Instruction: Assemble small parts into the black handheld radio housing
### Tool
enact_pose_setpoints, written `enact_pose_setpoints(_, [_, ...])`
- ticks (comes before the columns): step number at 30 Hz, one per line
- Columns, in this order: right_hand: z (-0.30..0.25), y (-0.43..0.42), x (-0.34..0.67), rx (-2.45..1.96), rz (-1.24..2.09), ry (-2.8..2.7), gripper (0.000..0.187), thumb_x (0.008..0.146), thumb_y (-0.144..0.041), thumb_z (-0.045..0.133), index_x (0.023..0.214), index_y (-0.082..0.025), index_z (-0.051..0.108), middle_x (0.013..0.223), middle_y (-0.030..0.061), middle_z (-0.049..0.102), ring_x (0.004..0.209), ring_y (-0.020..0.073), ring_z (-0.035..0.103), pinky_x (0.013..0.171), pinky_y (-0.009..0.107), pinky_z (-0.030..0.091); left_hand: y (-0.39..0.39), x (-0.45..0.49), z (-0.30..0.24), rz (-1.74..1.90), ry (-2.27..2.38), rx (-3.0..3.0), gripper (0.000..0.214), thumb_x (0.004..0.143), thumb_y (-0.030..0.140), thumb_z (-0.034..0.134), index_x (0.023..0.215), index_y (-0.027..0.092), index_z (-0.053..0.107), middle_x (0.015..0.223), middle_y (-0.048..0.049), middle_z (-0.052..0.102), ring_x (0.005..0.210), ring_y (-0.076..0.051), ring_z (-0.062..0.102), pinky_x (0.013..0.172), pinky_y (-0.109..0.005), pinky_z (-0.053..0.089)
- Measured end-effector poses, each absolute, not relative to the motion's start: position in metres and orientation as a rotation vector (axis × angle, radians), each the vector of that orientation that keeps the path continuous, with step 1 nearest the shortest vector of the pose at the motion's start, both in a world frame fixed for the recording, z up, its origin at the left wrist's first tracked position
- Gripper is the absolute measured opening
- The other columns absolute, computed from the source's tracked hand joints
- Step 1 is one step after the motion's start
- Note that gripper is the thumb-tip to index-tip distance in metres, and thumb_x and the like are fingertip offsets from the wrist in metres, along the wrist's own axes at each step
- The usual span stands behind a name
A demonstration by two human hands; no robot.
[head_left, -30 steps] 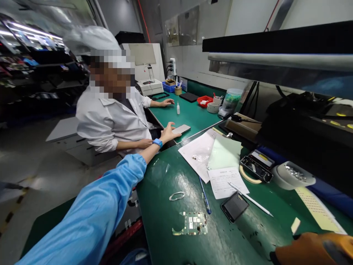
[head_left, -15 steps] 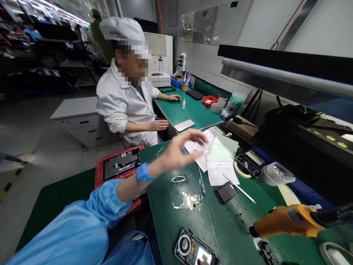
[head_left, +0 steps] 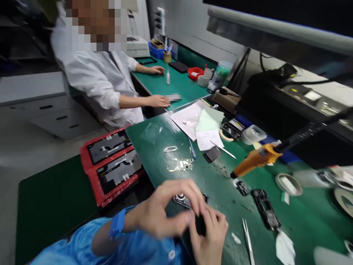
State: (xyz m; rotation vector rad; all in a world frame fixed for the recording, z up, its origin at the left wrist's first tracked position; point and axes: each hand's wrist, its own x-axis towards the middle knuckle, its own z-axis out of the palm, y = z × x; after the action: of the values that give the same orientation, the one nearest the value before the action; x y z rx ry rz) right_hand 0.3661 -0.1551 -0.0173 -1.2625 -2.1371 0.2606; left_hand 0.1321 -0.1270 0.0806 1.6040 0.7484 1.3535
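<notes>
An opened phone body (head_left: 183,200) with a round coil showing lies at the near edge of the green bench mat (head_left: 220,180). My left hand (head_left: 165,211), a blue band on its wrist, curls over the phone from the left with thumb and fingers bent round it. From below, my right hand (head_left: 211,235) meets it, fingers pressed together against the phone's near end. Both hands are slightly smeared and hide most of the phone.
On the mat lie a circuit board (head_left: 180,164), a metal ring (head_left: 170,149), a blue pen (head_left: 191,149), an orange hand tool (head_left: 255,159), tweezers (head_left: 248,241), a black phone frame (head_left: 266,208), tape rolls and papers (head_left: 190,117). Red trays (head_left: 110,162) sit left. A co-worker in white (head_left: 96,81) sits at the far bench.
My left hand has drawn back from the co-worker's bench to the phone at the near edge. My right hand has come into view. The view has tipped downward.
</notes>
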Motion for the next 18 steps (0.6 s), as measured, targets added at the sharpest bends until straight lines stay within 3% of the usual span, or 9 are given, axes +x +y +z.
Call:
enact_pose_setpoints(2, [-0.007,-0.157,0.358,-1.338,0.176,-2.069,0.038,0.111,-0.039,0.067,0.148,-0.029,0.066,0.115,0.0092,0.084,0.094,0.031,0.068,0.083,0.045,0.049,-0.12,0.128,0.065,1.454,0.965,1.732,0.009,0.104,0.018,0.066,0.109,0.024,0.069,0.097,-0.0052,0.081,0.088,-0.021,0.076,0.093,-0.04,0.062])
enact_pose_setpoints(5, [0.004,-0.158,0.348,-1.346,0.123,-2.026,0.05,0.114,-0.037,0.062,0.161,-0.024,0.054,0.111,0.01,0.083,0.09,0.0292,0.068,0.083,0.044,0.048,-0.114,0.128,0.039,1.309,1.101,2.079,0.022,0.099,0.01,0.064,0.117,0.024,0.069,0.102,-0.0041,0.081,0.1,-0.023,0.075,0.098,-0.04,0.059])
enact_pose_setpoints(12, [-0.011,-0.167,0.344,-1.416,0.213,-1.875,0.05,0.117,-0.042,0.056,0.163,-0.025,0.054,0.112,0.01,0.081,0.096,0.029,0.067,0.091,0.047,0.049,-0.122,0.137,0.012,0.97,1.009,2.488,0.05,0.101,0.011,0.063,0.149,0.022,0.062,0.13,-0.0093,0.083,0.133,-0.031,0.07,0.116,-0.049,0.053])
enact_pose_setpoints(18, [-0.017,-0.168,0.344,-1.414,0.346,-1.842,0.057,0.114,-0.035,0.059,0.169,-0.028,0.046,0.126,0.0093,0.083,0.104,0.0299,0.067,0.097,0.049,0.05,-0.118,0.129,0.005,0.817,1.026,2.483,0.046,0.105,0.014,0.065,0.149,0.024,0.062,0.135,-0.0086,0.083,0.146,-0.033,0.066,0.129,-0.058,0.044])
